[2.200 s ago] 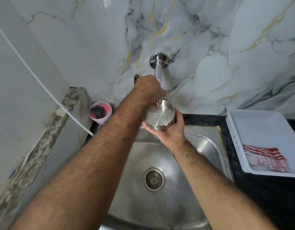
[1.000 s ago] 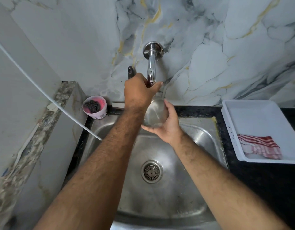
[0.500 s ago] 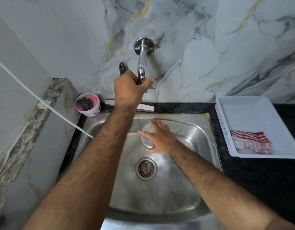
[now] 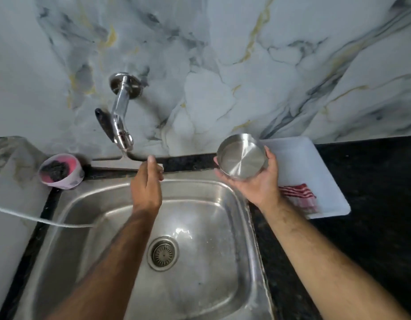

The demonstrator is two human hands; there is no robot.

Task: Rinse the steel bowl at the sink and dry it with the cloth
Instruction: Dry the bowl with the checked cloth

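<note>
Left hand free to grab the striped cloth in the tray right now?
Probably yes. The left hand is empty over the sink; the cloth lies uncovered in the tray, though the right hand with the bowl sits in between.

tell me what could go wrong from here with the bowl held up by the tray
1. The round steel bowl rests tilted in the right hand, gripped only at the rim and underside; probably wet, it could slip onto the black counter.
2. The red-and-white striped cloth lies in the white plastic tray partly behind that hand; drips may soak it before drying.
3. The empty left hand hovers near the chrome tap and could knock its lever.
</note>
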